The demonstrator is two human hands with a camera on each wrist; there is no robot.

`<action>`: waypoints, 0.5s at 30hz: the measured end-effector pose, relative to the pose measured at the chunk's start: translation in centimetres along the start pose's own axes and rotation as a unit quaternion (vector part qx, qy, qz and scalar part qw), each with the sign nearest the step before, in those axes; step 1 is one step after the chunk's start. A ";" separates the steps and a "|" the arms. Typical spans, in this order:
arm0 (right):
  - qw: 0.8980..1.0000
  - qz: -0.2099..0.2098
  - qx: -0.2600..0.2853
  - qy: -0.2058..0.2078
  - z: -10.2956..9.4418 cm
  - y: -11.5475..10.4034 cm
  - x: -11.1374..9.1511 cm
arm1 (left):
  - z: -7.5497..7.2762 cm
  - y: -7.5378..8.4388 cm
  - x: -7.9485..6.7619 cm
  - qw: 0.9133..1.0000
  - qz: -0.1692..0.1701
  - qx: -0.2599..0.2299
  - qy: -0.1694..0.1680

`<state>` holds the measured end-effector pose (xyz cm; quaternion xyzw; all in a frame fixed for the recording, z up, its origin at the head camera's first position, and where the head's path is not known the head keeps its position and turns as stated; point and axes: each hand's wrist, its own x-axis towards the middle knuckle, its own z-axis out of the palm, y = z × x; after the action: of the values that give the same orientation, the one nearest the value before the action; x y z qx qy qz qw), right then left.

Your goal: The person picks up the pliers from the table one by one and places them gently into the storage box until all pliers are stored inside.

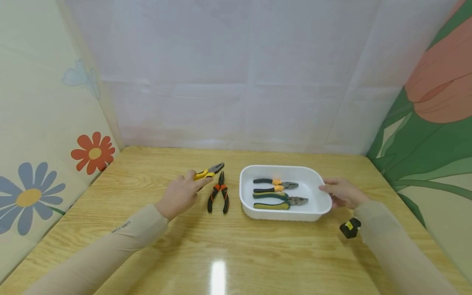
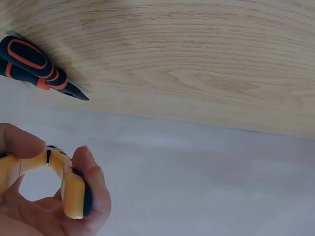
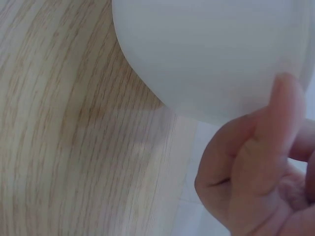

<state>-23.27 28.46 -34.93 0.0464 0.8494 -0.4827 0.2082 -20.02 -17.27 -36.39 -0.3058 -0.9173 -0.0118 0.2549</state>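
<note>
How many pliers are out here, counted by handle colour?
Yellow and black: 1 (the held pliers)
Black and orange: 2 (the loose pliers on the table, the upper tray pliers)
Green: 1 (the lower tray pliers)
Total: 4

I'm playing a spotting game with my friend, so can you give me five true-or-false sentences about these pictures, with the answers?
1. The right hand touches the white tub. True.
2. The left hand is empty. False: the left hand holds yellow pliers.
3. The green-handled pliers are outside the tub. False: the green-handled pliers lie inside it.
4. The long-nosed pliers lie on the table. True.
5. The tub holds five pliers. False: it holds two.
</note>
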 end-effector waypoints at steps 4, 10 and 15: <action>1.000 0.002 -0.003 0.001 0.0 0.0 0.0 | -0.1 0.2 0.1 1.000 0.007 0.000 0.006; 1.000 0.001 0.001 -0.001 0.0 0.0 0.0 | -0.3 0.5 0.4 1.000 0.004 -0.014 0.000; 1.000 0.001 -0.002 0.001 0.0 0.1 0.1 | -0.4 0.6 0.6 0.999 0.008 -0.031 -0.002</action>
<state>-23.34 28.49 -35.01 0.0475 0.8505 -0.4810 0.2075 -19.90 -16.55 -35.82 -0.3213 -0.9143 -0.0381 0.2439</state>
